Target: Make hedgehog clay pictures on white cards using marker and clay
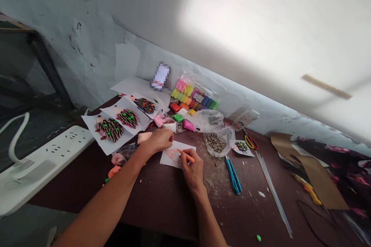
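A small white sheet (168, 161) with an orange line drawing lies on the dark red table (162, 200). My right hand (191, 166) rests on the sheet's right part, its fingers closed round an orange pen (189, 157) whose tip meets the drawing. At the sheet's upper left is my left hand (161, 139), with its fingers curled; whatever it may hold is hidden. Left of the sheet, hedgehog pictures with seed spines lie on white papers (101, 142). Beyond my hands is a clear bag of striped seeds (216, 142).
Blue pliers (233, 175), red-yellow scissors (251, 142) and clear sticks (274, 193) lie to the right. Packs of coloured clay (194, 96) and a phone (161, 75) are near the wall. A white power strip (55, 154) is at the left, a yellow glue gun (308, 190) far right.
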Demonstrator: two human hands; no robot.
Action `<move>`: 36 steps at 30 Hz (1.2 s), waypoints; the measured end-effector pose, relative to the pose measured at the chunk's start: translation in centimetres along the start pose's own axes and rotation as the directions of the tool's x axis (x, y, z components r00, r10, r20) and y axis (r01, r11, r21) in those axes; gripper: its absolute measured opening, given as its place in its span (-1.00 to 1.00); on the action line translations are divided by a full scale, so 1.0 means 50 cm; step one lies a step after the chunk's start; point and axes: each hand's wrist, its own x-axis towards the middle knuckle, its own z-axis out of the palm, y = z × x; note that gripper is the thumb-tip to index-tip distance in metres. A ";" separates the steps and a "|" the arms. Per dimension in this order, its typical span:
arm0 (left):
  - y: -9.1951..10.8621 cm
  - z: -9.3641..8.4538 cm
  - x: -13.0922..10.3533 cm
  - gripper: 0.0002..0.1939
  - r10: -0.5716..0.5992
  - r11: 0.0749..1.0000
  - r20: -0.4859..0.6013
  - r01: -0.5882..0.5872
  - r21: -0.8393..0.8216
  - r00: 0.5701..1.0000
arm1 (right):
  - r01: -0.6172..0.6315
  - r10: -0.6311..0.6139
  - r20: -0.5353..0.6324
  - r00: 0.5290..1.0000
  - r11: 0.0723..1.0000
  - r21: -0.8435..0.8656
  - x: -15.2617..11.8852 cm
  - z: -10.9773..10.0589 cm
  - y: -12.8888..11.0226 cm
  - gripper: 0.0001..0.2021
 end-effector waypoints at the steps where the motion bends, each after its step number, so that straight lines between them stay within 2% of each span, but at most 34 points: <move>1: 0.000 0.000 0.000 -0.75 -0.001 1.000 0.001 0.001 0.001 1.000 | -0.005 0.005 -0.002 1.000 1.000 -0.005 0.000 0.000 0.000 -0.73; 18: -0.004 0.006 0.002 -0.77 0.008 1.000 -0.027 -0.008 -0.016 1.000 | 0.013 -0.012 -0.024 1.000 1.000 0.024 -0.002 -0.004 -0.012 -0.76; 24: -0.001 0.001 0.000 -0.75 -0.002 1.000 -0.008 0.002 -0.010 1.000 | -0.025 0.026 -0.034 0.999 0.999 0.030 -0.004 -0.005 -0.011 -0.76; 36: -0.003 0.002 0.002 -0.76 0.005 1.000 -0.007 -0.005 -0.008 1.000 | -0.008 0.008 -0.032 0.999 1.000 0.014 -0.004 -0.003 -0.011 -0.77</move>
